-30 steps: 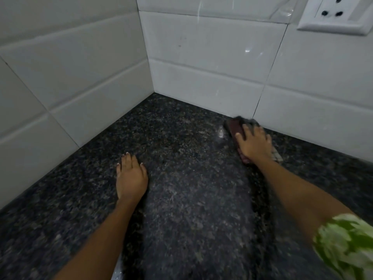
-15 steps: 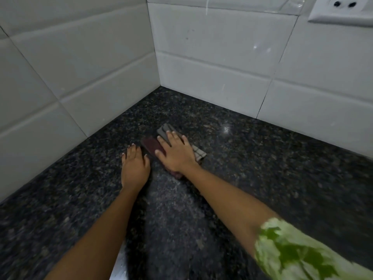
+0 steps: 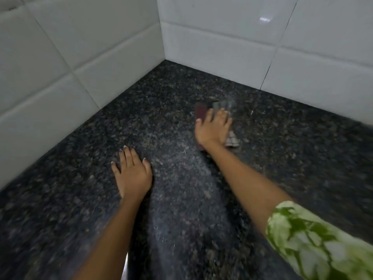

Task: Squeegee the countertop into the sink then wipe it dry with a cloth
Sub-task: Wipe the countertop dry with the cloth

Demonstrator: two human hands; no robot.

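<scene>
Nearest, the left hand lies flat on the dark speckled tabletop, palm down with fingers spread and holding nothing. Farther out and well apart to its right, the right hand presses palm-down, fingers extended, on a folded cloth, whose dark red and grey edges show past the fingertips and whose pale checked corner shows beside the wrist; the cloth is blurred. Beyond both, the white tiled walls meet in a corner at the back of the tabletop.
</scene>
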